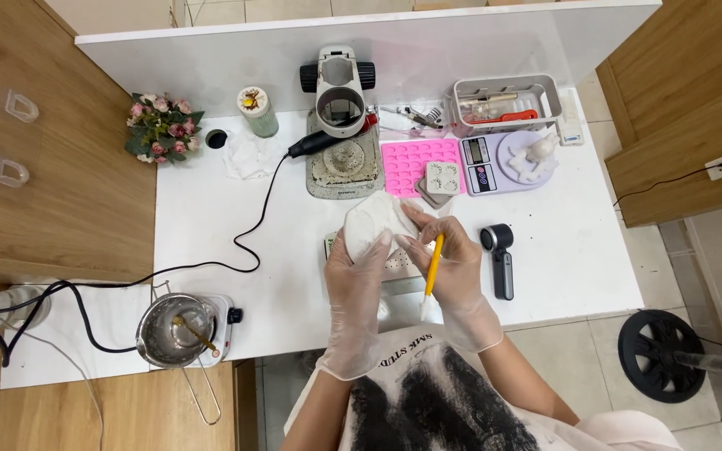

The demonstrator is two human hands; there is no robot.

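Head view looks straight down on a white table (236,217) where a person in clear gloves works close to the near edge. The left hand (359,280) is wrapped around a white lump (371,224), perhaps a cast or mould, gripping it from below with the fingers curled over its lower side. The right hand (453,259) steadies the lump's right side with its fingertips while a yellow-handled tool (433,269) is pinched between the fingers, its pale tip pointing down toward the body. The lump is lifted just above a flat perforated tray (399,266) at the table's middle front.

To my eye the job wants a firm cradle from the left palm and only light touches from the right, since that hand is already busy keeping the tool; the tip should stay turned away from the lump until it is needed.

Room is tight behind: a pink silicone mould (411,160), a purple scale (503,163) and a microscope stand (343,125) sit just beyond the hands, and a small black device (500,255) lies just beside the right wrist. Leftward the table is barer, though a black cable (248,242) loops across it toward a metal pot (175,330) on a small burner at the front-left corner
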